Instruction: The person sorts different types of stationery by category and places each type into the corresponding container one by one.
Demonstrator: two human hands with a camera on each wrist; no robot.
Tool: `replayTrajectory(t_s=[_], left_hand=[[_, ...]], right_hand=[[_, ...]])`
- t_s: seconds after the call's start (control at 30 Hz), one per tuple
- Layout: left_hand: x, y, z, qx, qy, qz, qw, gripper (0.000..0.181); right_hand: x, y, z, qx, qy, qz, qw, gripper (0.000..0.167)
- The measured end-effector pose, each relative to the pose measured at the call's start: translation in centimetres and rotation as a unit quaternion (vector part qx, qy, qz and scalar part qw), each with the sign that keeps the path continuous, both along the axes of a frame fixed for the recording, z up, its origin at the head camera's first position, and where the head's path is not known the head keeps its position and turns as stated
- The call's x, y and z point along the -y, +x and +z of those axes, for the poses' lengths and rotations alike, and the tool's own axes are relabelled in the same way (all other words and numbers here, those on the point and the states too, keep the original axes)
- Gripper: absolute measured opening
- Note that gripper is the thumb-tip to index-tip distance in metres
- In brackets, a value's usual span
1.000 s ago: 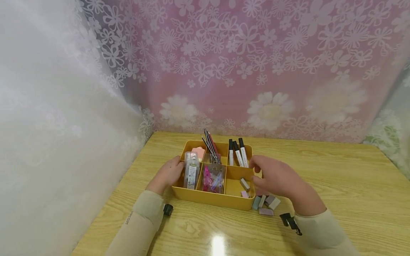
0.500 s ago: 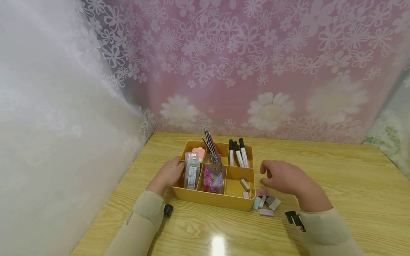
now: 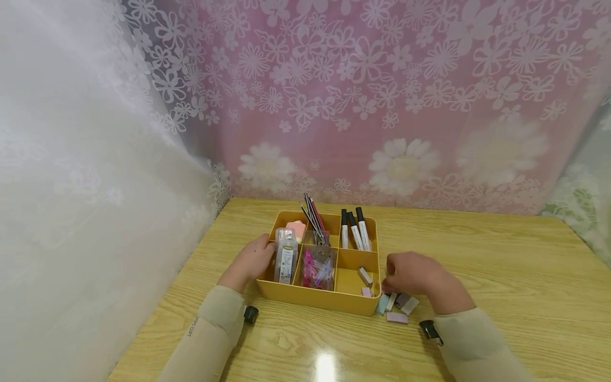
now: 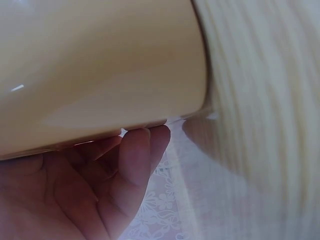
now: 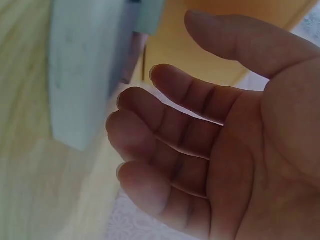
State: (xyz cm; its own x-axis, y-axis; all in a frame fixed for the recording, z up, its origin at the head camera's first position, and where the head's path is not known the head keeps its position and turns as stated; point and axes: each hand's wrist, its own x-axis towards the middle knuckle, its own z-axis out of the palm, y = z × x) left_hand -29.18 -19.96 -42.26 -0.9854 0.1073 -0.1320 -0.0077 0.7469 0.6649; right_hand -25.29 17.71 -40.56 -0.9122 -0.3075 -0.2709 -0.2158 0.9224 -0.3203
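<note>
A yellow compartment organizer (image 3: 320, 301) stands on the table. My left hand (image 3: 248, 262) grips its left wall, thumb at the rim and fingers against the outside in the left wrist view. My right hand (image 3: 415, 274) is low beside the right wall, above a small pile of pastel block erasers (image 3: 397, 318). In the right wrist view its fingers (image 5: 135, 130) are loosely bent, with a gap to the thumb and nothing held. A pale eraser (image 5: 77, 75) fills the left of that view. Inside the front right compartment lie a grey eraser (image 3: 365, 276) and a pink eraser (image 3: 366, 292).
Black-capped markers (image 3: 355, 233) and pencils (image 3: 312, 215) lean in the back compartments. A labelled clear plastic case (image 3: 286, 257), a pink item (image 3: 297, 228) and a clear pouch with pink and purple pieces (image 3: 319, 268) occupy others. A floral curtain (image 3: 334, 132) hangs behind the wooden table (image 3: 501, 265).
My right hand has drawn back from the organizer's right rim, moved right, then lowered towards the loose erasers. The left hand keeps its place on the left wall.
</note>
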Motion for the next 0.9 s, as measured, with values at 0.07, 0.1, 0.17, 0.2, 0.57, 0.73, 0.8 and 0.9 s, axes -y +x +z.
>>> replayTrajectory(t_s=[0.07, 0.1, 0.17, 0.2, 0.57, 0.73, 0.8, 0.9], left_hand=[[0.0, 0.0, 0.0, 0.0, -0.002, 0.0, 1.0, 0.048], [0.0, 0.0, 0.0, 0.0, -0.003, -0.001, 1.0, 0.049], [0.0, 0.0, 0.0, 0.0, -0.003, -0.001, 1.0, 0.049], [0.0, 0.0, 0.0, 0.0, -0.004, -0.001, 1.0, 0.049], [0.1, 0.1, -0.3, 0.004, -0.002, 0.004, 1.0, 0.048], [0.1, 0.1, -0.4, 0.003, -0.005, 0.002, 1.0, 0.047], [0.1, 0.1, -0.4, -0.002, -0.006, -0.001, 1.0, 0.046], [0.0, 0.0, -0.2, -0.006, -0.006, -0.001, 1.0, 0.046]], right_hand=[[0.1, 0.0, -0.3, 0.004, -0.002, -0.004, 1.0, 0.021], [0.1, 0.0, -0.5, 0.004, -0.001, -0.006, 1.0, 0.021], [0.2, 0.1, -0.6, 0.0, 0.005, -0.01, 0.9999, 0.022], [0.3, 0.1, -0.7, -0.002, 0.009, -0.013, 0.9999, 0.022], [0.8, 0.0, -1.5, -0.018, 0.05, -0.005, 0.9986, 0.023], [0.7, 0.0, -1.3, -0.013, 0.037, -0.009, 0.9992, 0.022], [0.5, 0.0, -1.1, -0.013, 0.025, -0.009, 0.9996, 0.021], [0.2, 0.1, -0.6, -0.016, 0.006, -0.005, 0.9998, 0.019]])
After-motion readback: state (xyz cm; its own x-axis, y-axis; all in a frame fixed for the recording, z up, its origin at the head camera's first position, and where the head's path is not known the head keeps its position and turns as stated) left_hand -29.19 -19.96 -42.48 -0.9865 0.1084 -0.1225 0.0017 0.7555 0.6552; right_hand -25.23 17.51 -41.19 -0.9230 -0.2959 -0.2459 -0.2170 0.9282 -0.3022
